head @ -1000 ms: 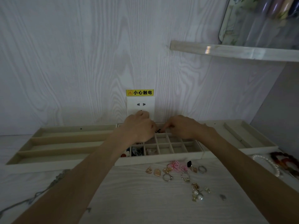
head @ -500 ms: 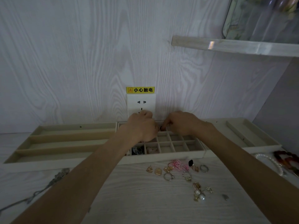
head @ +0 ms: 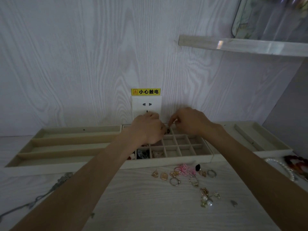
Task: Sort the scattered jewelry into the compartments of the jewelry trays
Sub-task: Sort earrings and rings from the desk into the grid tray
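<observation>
both hands had crept to the grid tray's back row, left hand and right hand pinching a small dark piece, likely placing it; releasing came next.

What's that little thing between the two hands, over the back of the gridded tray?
In the head view, a small dark piece sits between the left hand and right hand, above the gridded tray. Too small to identify.

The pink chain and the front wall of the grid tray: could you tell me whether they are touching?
Apart. The head view shows the pink chain lying on the table with a strip of bare tabletop between it and the grid tray front wall.
</observation>
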